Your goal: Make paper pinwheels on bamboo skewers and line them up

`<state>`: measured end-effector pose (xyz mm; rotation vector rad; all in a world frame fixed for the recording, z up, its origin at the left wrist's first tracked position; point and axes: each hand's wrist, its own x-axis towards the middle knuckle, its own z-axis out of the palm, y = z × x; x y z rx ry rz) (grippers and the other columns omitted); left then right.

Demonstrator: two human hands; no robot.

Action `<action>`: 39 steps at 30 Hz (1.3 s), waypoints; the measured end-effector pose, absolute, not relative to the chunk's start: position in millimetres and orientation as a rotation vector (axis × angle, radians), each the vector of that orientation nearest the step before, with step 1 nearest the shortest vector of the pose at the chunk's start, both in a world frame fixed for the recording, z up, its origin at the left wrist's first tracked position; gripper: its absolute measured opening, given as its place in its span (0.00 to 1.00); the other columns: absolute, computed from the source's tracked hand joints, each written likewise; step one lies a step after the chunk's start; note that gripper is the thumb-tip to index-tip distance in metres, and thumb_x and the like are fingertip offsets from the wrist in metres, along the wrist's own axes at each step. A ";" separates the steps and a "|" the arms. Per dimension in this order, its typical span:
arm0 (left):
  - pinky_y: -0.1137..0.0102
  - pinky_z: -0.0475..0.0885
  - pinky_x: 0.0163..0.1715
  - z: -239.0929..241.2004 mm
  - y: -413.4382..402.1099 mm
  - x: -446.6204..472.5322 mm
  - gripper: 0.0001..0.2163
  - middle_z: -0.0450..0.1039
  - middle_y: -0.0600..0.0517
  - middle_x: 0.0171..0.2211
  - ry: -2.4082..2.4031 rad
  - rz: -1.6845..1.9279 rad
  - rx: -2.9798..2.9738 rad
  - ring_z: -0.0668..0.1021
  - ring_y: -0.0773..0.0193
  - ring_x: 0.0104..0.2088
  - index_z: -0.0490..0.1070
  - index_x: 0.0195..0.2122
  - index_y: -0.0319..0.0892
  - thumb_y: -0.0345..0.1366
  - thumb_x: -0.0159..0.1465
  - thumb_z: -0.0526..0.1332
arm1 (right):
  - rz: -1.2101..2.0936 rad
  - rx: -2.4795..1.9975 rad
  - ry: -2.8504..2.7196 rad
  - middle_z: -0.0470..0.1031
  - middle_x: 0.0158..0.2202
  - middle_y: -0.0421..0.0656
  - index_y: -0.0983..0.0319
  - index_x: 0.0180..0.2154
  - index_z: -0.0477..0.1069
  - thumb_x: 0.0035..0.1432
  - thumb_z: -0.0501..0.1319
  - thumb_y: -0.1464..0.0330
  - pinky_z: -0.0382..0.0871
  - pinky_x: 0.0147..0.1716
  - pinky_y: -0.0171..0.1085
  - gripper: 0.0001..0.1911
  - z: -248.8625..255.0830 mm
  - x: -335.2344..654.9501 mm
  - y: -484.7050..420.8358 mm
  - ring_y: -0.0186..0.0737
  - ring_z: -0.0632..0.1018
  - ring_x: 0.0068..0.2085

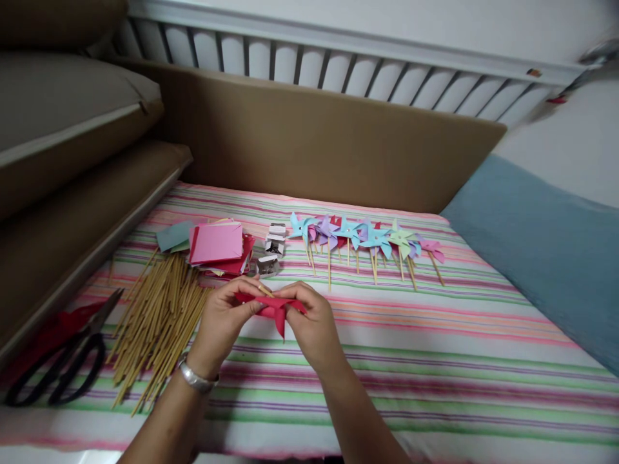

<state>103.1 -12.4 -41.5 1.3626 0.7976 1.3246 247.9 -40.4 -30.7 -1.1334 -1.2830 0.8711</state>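
Note:
Above the striped cloth, both hands hold a red paper pinwheel point(278, 312) between them. My left hand point(225, 316), with a silver bracelet at the wrist, pinches the paper's left side between thumb and fingers. On the other side my right hand point(312, 319) is closed on the right part of the paper. A short piece of a wooden stick point(265, 291) shows just behind the red folds, between the fingertips. The rest of that stick is hidden by the paper and hands.
Left of my hands lie a heap of wooden sticks point(162, 328), stacked coloured paper squares point(216, 242) and black-handled scissors point(72, 354). Small clear boxes point(275, 243) stand behind them. Finished paper pinwheels point(376, 240) lie in a row, back right. A brown board point(309, 135) closes the far side.

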 end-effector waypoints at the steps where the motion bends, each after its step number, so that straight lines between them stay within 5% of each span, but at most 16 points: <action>1: 0.59 0.56 0.59 -42.4 -12.0 103.2 0.05 0.76 0.54 0.28 0.796 1.331 1.351 0.77 0.64 0.34 0.75 0.25 0.44 0.27 0.53 0.65 | 0.866 -1.129 -1.282 0.72 0.28 0.40 0.60 0.27 0.75 0.47 0.57 0.79 0.68 0.32 0.33 0.10 -31.3 247.1 -40.2 0.35 0.74 0.32; 18: 0.59 0.61 0.57 -55.3 -7.9 101.3 0.02 0.77 0.53 0.30 0.905 1.333 1.272 0.77 0.60 0.39 0.76 0.25 0.45 0.31 0.51 0.67 | 0.832 -1.153 -1.292 0.66 0.24 0.37 0.62 0.24 0.72 0.47 0.55 0.79 0.64 0.30 0.31 0.10 -36.5 241.2 -37.5 0.33 0.69 0.29; 25: 0.68 0.72 0.41 -58.2 -1.1 98.1 0.06 0.77 0.53 0.29 0.947 1.336 1.097 0.77 0.61 0.36 0.74 0.24 0.42 0.32 0.46 0.70 | 0.951 -1.159 -1.304 0.75 0.33 0.40 0.60 0.34 0.77 0.49 0.55 0.77 0.68 0.38 0.34 0.14 -46.5 242.1 -33.4 0.36 0.75 0.36; 28: 0.74 0.72 0.32 -58.5 6.6 93.1 0.08 0.74 0.55 0.26 0.998 1.408 0.999 0.75 0.66 0.30 0.72 0.24 0.41 0.32 0.45 0.71 | 1.024 -1.250 -1.277 0.77 0.31 0.41 0.61 0.35 0.77 0.49 0.59 0.74 0.69 0.34 0.33 0.11 -52.0 251.1 -33.8 0.37 0.77 0.33; 35: 0.76 0.73 0.30 -50.2 9.6 105.1 0.14 0.74 0.57 0.26 0.980 1.410 0.886 0.75 0.68 0.29 0.71 0.29 0.42 0.33 0.42 0.72 | 0.865 -1.456 -1.323 0.77 0.28 0.40 0.61 0.29 0.77 0.48 0.63 0.72 0.67 0.29 0.32 0.04 -73.1 276.7 -54.2 0.35 0.76 0.29; 39: 0.75 0.74 0.32 -48.8 0.2 125.6 0.22 0.76 0.56 0.32 0.978 1.299 0.922 0.78 0.65 0.33 0.71 0.40 0.46 0.34 0.42 0.72 | 0.785 -1.550 -1.341 0.76 0.25 0.38 0.60 0.27 0.77 0.46 0.64 0.72 0.66 0.28 0.30 0.03 -85.6 293.4 -71.5 0.33 0.75 0.27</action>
